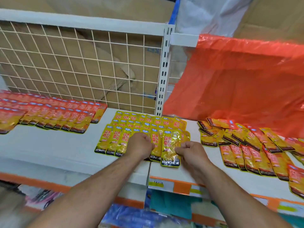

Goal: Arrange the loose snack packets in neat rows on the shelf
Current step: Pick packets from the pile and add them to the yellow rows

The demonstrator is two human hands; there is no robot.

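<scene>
Head view, Kim asks: what are the hands on?

Lee: Right hand [189,151] pinches the right edge of the front packet [169,145], the one lying lowest with KONCHEW at its foot. Left hand [141,143] sits knuckles-up on the yellow block [131,129] just beside it, fingers curled. Can't tell if it grips a packet or only pins the row. Hands are close, not touching.

Kim: Why that grip?

Lee: My read is that the left pins the overlapped row so it won't slide, and the right nudges that one packet into line. It sticks out toward the shelf edge past its neighbours.

Kim: Rest of the stock?

Lee: Red-topped rows [49,112] far left, shingled tidy. Loose heap [246,142] on the right, fanned and skewed, not yet sorted. Roughly midway, I'd guess.

Kim: Surface?

Lee: White shelf [49,145], smooth, so glossy packets likely slip. The block straddles the seam between two boards. Label strip [164,185] on the front lip. At the back there's a wire grid [82,63] with cardboard [115,83] behind it, plus a slotted upright [163,71]. An orange plastic sheet [238,76] hangs over the right bay. Lower shelf is too blurred to read.
</scene>
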